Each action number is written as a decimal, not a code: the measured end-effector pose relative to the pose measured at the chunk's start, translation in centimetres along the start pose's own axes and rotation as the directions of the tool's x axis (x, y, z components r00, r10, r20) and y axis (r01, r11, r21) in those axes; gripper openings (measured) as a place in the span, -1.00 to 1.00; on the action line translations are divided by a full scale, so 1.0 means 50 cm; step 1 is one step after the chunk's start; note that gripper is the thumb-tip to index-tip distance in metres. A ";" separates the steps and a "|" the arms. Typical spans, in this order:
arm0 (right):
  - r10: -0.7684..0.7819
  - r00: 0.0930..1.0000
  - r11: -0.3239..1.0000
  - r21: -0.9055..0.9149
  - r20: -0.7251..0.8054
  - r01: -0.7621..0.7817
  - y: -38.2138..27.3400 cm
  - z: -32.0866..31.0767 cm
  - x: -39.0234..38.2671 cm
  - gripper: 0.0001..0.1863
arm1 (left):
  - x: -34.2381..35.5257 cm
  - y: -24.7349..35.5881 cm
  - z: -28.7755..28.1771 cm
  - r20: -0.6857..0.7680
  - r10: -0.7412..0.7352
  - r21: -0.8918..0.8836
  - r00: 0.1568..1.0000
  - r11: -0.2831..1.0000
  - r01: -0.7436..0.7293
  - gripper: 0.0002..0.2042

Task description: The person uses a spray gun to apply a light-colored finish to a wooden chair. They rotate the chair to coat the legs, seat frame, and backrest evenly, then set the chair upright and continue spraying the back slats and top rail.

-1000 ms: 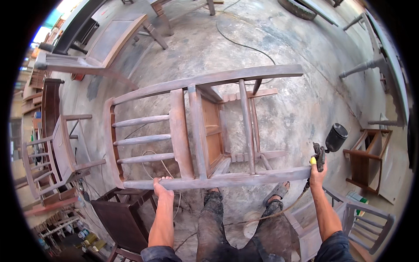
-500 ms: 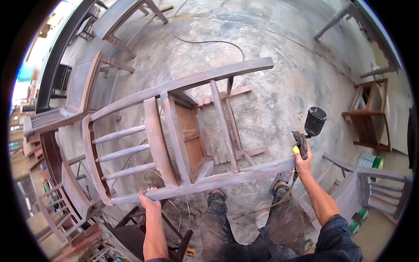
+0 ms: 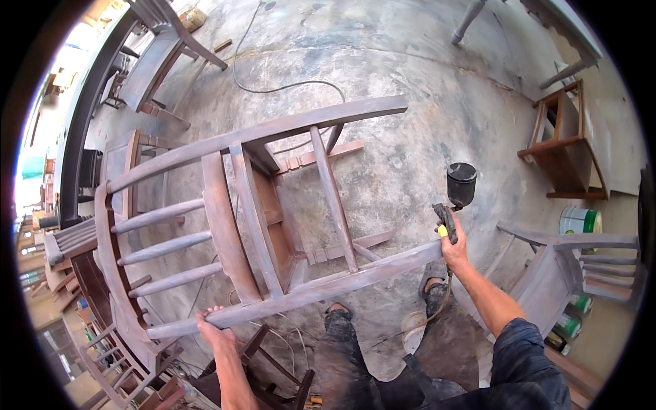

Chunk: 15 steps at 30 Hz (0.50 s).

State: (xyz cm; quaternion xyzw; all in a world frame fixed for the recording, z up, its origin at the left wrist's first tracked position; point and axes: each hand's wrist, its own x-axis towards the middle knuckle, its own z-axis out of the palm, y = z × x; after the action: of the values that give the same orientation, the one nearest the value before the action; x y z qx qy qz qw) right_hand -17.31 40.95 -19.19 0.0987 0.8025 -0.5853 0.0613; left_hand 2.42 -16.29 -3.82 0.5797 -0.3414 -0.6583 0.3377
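Left grip (image 3: 217, 332) closed on chair (image 3: 229, 229), near rail, by the top of its back. Right grip (image 3: 454, 247) wrapped round spray gun (image 3: 447, 223), black cup (image 3: 461, 183) up, at the leg end of that rail; can't tell if it also holds wood. Chair lies across in front of the person, back side up, over floor (image 3: 410, 164); floor contact unclear. Pail (image 3: 413, 324) between feet.

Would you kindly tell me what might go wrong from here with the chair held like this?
The right hand holds the spray gun at the end of the chair's leg, so its support there might slip. The hose hanging from the gun could snag. The pale bucket sits near the right foot, so a step might knock it.
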 end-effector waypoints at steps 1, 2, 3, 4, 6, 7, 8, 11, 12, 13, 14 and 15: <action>0.009 1.000 1.000 0.012 -0.020 -0.009 0.012 0.001 -0.007 -0.32 | -0.024 0.023 0.035 0.015 0.036 0.029 0.999 0.999 -0.036 -0.87; 0.104 0.995 0.995 0.001 -0.012 -0.104 0.000 -0.002 -0.021 -0.31 | -0.043 0.044 0.068 0.034 0.067 0.061 0.997 0.996 -0.069 -0.87; 0.064 0.998 0.997 -0.040 -0.026 -0.065 0.010 0.001 -0.031 -0.31 | -0.055 0.064 0.096 0.054 0.114 0.082 0.992 0.990 -0.118 -0.88; 0.018 0.999 0.996 -0.084 -0.042 -0.021 0.026 0.002 -0.037 -0.31 | -0.067 0.079 0.126 0.078 0.159 0.096 0.984 0.981 -0.166 -0.88; 0.077 0.996 0.995 -0.065 -0.034 -0.080 0.069 0.005 -0.052 -0.30 | -0.086 0.104 0.187 0.121 0.229 0.115 0.966 0.963 -0.242 -0.87; 0.077 0.996 0.991 -0.101 -0.049 -0.082 0.073 0.010 -0.066 -0.30 | -0.108 0.116 0.227 0.145 0.255 0.137 0.956 0.952 -0.275 -0.87; 0.075 0.995 0.986 -0.143 -0.060 -0.083 0.070 0.022 -0.077 -0.30 | -0.132 0.131 0.269 0.164 0.278 0.156 0.947 0.940 -0.303 -0.87; -0.047 0.991 0.986 -0.165 -0.127 0.025 0.088 0.061 -0.125 -0.30 | -0.148 0.161 0.341 0.284 0.330 0.149 0.900 0.912 -0.381 -0.86; -0.087 0.981 0.981 -0.186 -0.171 0.055 0.093 0.065 -0.128 -0.30 | -0.153 0.170 0.368 0.320 0.356 0.146 0.878 0.897 -0.417 -0.86; -0.117 0.970 0.975 -0.212 -0.213 0.071 0.099 0.068 -0.141 -0.31 | -0.162 0.178 0.392 0.357 0.374 0.150 0.856 0.881 -0.448 -0.85; 0.083 0.976 0.994 -0.048 -0.202 -0.094 0.084 0.054 -0.148 -0.32 | -0.182 0.179 0.421 0.368 0.398 0.163 0.840 0.862 -0.480 -0.86; 0.274 0.949 0.959 0.114 -0.158 -0.259 0.067 0.041 -0.154 -0.33 | -0.178 0.186 0.431 0.403 0.413 0.162 0.817 0.846 -0.507 -0.87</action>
State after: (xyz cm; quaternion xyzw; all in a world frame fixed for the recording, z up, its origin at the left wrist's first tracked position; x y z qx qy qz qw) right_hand -9.09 39.32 -21.30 0.2592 0.7561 -0.5973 0.0656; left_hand -17.65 -12.57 10.80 0.3906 -0.6111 -0.5980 0.3413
